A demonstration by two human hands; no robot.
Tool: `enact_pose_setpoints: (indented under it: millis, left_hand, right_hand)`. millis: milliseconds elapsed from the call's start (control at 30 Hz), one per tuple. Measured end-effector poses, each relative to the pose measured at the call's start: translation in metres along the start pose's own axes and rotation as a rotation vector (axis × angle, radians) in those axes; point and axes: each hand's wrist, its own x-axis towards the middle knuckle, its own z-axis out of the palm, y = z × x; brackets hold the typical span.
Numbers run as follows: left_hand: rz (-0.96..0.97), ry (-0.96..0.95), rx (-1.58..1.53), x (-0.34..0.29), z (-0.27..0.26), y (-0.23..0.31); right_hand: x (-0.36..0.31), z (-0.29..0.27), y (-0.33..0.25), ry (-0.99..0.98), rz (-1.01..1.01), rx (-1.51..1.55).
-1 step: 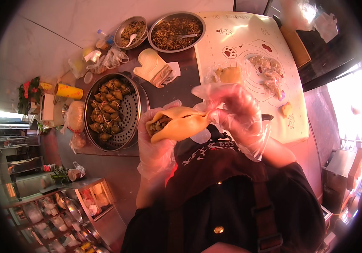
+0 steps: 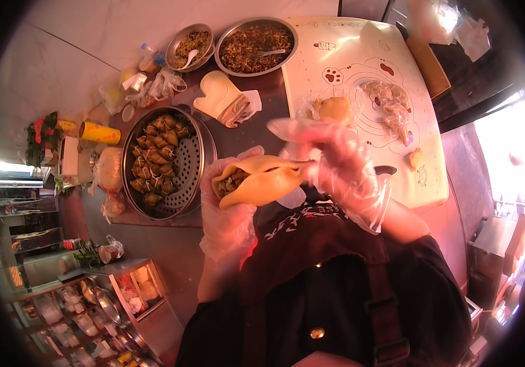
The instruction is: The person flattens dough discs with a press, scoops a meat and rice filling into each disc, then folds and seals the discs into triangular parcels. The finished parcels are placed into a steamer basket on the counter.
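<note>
My left hand (image 2: 229,211), in a clear plastic glove, is curled round a large yellow dough dumpling (image 2: 262,183). Its left end gapes, showing a dark, chunky filling, while the dough edges meet toward the right. At the right tip of the dumpling is my gloved right hand (image 2: 345,168); it is blurred, with a fingertip and thumb pinching the dough there and other fingers raised above it. The palm side of the left hand is hidden behind the dough.
A steamer pot (image 2: 200,183) with several leaf-wrapped, tied parcels stands left. Behind are an oval tray (image 2: 256,46) of chopped filling with a spoon, a smaller bowl (image 2: 190,48) and an oven mitt (image 2: 218,98). A patterned white mat (image 2: 348,67) at right bears dough and plastic wrap.
My right hand's raised fingers have shifted slightly up and left. The dumpling and my left hand stay almost in place.
</note>
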Motion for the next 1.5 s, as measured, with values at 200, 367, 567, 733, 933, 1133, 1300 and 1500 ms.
enact_pose_setpoints:
  millis: [200,367,567,733,933,1133,1300,1500]
  left_hand:
    - [0.002,-0.045,0.065,0.001,-0.010,-0.008]
    - [-0.040,-0.003,0.088,0.003,-0.008,-0.012]
    - [-0.058,-0.018,-0.098,0.004,0.000,-0.003]
    - [-0.144,0.017,-0.090,0.008,-0.007,-0.007]
    - [-0.102,-0.060,-0.081,0.006,0.001,-0.012]
    - [-0.111,-0.149,0.155,0.013,0.005,0.009]
    - [-0.256,-0.271,0.260,0.017,0.008,0.022]
    - [-0.198,-0.271,0.545,0.023,0.013,0.027]
  right_hand:
    - [0.005,0.004,0.000,-0.053,0.040,-0.014]
    - [0.004,-0.004,-0.008,-0.124,0.129,-0.067]
    - [-0.002,-0.002,-0.011,-0.056,0.205,0.192]
    - [-0.015,0.006,0.000,0.046,0.232,0.412]
    - [-0.018,-0.007,0.009,0.051,0.014,-0.015]
    - [0.005,-0.012,-0.003,-0.054,0.070,0.224]
    - [0.012,-0.017,-0.015,-0.333,0.205,-0.086]
    - [0.007,-0.003,-0.002,-0.199,0.061,-0.023]
